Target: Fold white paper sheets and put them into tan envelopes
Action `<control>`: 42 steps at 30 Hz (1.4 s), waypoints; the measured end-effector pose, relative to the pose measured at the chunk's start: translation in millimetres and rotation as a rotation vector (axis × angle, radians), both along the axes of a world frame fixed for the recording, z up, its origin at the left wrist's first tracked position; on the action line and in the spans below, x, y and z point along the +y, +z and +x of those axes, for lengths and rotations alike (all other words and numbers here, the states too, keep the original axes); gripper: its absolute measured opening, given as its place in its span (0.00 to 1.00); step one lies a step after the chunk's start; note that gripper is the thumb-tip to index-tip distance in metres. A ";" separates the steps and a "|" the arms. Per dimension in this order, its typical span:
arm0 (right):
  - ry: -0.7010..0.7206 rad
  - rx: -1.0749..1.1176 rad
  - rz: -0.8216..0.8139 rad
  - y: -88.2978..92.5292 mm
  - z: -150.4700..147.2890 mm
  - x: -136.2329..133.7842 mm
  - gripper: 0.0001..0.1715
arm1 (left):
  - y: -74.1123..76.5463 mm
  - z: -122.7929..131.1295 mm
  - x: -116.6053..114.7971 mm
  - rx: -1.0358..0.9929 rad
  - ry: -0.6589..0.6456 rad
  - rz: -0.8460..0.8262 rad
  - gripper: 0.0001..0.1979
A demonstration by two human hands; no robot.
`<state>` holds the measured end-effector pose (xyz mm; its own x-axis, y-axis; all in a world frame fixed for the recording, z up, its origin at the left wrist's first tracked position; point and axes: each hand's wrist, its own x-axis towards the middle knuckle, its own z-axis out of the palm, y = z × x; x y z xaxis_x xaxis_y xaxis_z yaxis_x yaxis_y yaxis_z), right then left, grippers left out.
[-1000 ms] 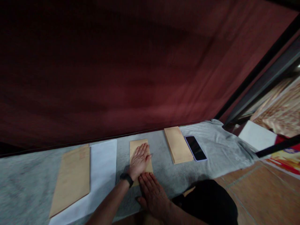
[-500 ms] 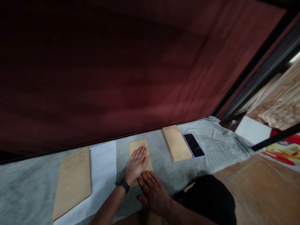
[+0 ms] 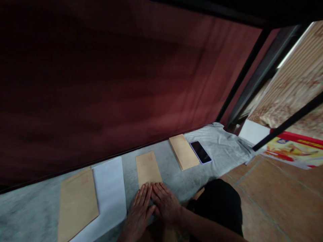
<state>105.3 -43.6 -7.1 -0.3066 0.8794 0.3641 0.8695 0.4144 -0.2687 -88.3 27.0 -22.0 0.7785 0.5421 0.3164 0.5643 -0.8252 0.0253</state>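
Note:
A small brown envelope (image 3: 147,168) lies on the grey cloth (image 3: 174,176) in front of me. My left hand (image 3: 138,211) rests flat, fingers stretched out, with its fingertips at the envelope's near edge. My right hand (image 3: 165,203) lies flat beside it, fingers together and extended, touching the same near edge. Neither hand holds anything.
A large brown envelope (image 3: 77,203) lies at the left on a white sheet (image 3: 109,188). A stack of brown envelopes (image 3: 183,152) and a black phone (image 3: 200,152) lie at the right. A dark red curtain (image 3: 113,84) hangs behind. Tiled floor (image 3: 272,198) lies right.
My left hand slid back off the small envelope toward me, baring most of it. Both hands now sit side by side at its near edge. The view tilted upward.

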 end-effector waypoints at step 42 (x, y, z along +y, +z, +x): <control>-0.268 -0.163 0.133 -16.1 -17.8 4.8 0.35 | 5.5 -18.0 -30.6 0.130 0.067 0.054 0.43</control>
<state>87.5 -38.8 -23.2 -0.1347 0.8846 0.4464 0.9793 0.1874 -0.0759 -106.3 -3.6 -16.5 0.7776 0.5790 0.2453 0.6136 -0.7839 -0.0950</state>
